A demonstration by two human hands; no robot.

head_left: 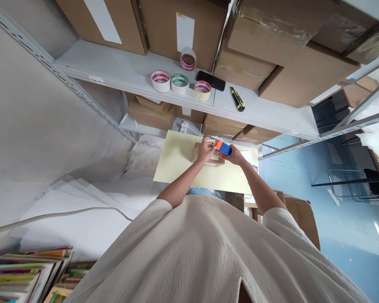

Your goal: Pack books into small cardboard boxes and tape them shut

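In front of me, a small orange-and-blue plastic object (224, 148) is held above a cardboard box (197, 152). Its exact kind is too small to make out, and red and yellow-green bits show on its lower side. My right hand (235, 155) is closed around the blue end. The curled fingers of my left hand (206, 150) meet the orange end, where a small dark-and-pale edge shows. Partly hidden by both hands, the box lies on a pale yellow tabletop (177, 164).
Above the table, a grey shelf (265, 104) bears several tape rolls (160, 81), a black phone-like item (211, 81), a yellow-black utility knife (237, 99) and large cartons (183, 33). White sheeting (82, 210) lies to the left, with books (15, 277) nearer me. A carton (303, 216) stands at right.
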